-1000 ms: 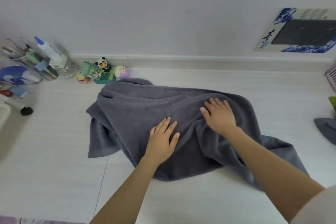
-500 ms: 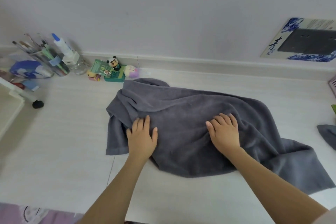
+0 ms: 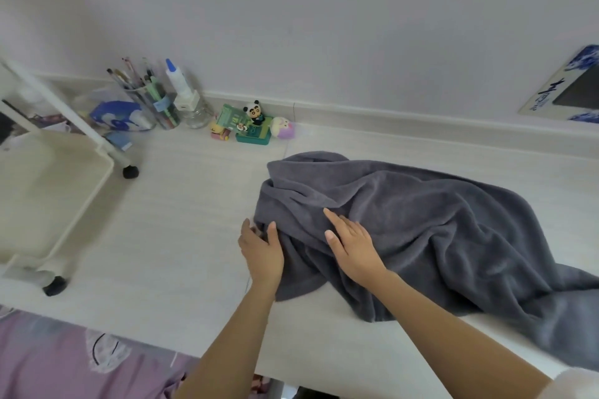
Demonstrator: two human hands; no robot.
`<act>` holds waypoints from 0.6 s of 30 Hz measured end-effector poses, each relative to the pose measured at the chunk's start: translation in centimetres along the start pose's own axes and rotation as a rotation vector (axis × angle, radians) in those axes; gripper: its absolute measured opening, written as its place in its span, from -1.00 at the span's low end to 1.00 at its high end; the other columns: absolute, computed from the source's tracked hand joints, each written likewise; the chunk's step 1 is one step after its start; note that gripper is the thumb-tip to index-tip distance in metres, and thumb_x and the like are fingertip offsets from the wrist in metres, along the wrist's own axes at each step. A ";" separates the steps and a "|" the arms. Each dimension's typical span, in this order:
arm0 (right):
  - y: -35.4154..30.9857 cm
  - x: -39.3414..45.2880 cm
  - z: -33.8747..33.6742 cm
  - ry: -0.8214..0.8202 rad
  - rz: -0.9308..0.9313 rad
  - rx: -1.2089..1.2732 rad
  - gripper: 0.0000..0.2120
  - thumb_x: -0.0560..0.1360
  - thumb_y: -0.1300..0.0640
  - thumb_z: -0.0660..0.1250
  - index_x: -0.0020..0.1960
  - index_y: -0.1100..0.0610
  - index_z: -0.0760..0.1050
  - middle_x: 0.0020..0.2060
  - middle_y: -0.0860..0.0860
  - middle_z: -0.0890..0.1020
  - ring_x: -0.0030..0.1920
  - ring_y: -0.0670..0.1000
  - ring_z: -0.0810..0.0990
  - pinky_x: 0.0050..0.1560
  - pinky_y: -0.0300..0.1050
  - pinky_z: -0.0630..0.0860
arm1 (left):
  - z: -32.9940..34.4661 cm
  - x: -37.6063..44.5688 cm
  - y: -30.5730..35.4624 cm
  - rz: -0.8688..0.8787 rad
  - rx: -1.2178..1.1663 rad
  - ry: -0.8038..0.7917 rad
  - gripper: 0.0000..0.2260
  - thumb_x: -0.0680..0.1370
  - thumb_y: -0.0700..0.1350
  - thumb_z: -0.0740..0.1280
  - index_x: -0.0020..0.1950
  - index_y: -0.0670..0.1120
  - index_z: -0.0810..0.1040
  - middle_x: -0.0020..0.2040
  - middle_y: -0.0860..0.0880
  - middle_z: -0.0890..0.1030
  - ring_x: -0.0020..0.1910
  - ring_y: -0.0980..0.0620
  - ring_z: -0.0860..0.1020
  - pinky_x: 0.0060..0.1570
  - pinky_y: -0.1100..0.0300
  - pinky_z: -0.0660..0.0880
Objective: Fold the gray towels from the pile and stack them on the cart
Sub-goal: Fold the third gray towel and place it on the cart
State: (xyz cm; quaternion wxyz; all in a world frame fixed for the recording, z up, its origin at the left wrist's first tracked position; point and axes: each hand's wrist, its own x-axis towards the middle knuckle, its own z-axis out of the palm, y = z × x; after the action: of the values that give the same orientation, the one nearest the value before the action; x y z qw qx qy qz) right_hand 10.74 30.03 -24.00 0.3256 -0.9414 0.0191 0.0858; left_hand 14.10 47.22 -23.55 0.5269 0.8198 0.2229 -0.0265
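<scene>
Pale floor holds one rumpled gray towel (image 3: 421,230) – left hand (image 3: 263,249) pinching its edge, right hand (image 3: 353,246) flat on it – unfolded, the cart (image 3: 55,191) tray bare.

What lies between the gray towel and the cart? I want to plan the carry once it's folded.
Nothing visible does. Bare floor separates the gray towel from the cart on the left. The cart's tray looks empty. Toys and a pen jar sit back along the wall, off that path.
</scene>
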 end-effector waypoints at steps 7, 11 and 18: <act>-2.4 0.9 -0.2 0.006 0.180 0.153 -0.54 0.64 -0.06 -0.10 0.53 -0.08 0.00 0.30 0.04 0.46 0.35 0.03 0.33 0.49 0.02 -0.01 | -1.2 4.2 1.6 -0.326 -0.336 -0.282 -0.61 0.52 0.19 0.30 -0.07 -0.16 0.53 -0.12 -0.04 0.61 -0.14 -0.01 0.56 -0.13 0.13 0.51; -3.1 0.5 -1.2 -0.025 0.304 0.417 -0.52 0.60 -0.20 -0.12 0.51 -0.21 -0.04 0.37 0.01 0.40 0.39 0.13 0.32 0.41 0.06 0.20 | -2.5 4.3 4.3 -0.191 -0.458 -0.234 -0.70 0.55 0.07 0.31 -0.23 -0.08 0.36 -0.33 -0.02 0.42 -0.32 0.02 0.37 -0.31 0.20 0.36; -3.0 -1.6 -5.3 0.395 0.358 0.764 -0.60 0.61 -0.20 -0.07 0.34 -0.14 0.32 -0.06 -0.11 0.65 0.09 -0.03 0.58 0.24 -0.02 0.41 | -3.6 -0.5 13.8 0.402 -0.169 -0.473 -0.85 0.56 0.00 0.31 0.02 -0.05 0.54 -0.09 0.01 0.62 -0.13 0.20 0.56 -0.07 0.31 0.50</act>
State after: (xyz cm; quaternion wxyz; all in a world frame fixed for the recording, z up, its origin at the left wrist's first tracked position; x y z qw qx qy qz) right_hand 10.26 29.12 -17.75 0.6192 -0.7342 0.2732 -0.0533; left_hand 18.38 45.44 -10.00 0.6250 0.7718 -0.0708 -0.0931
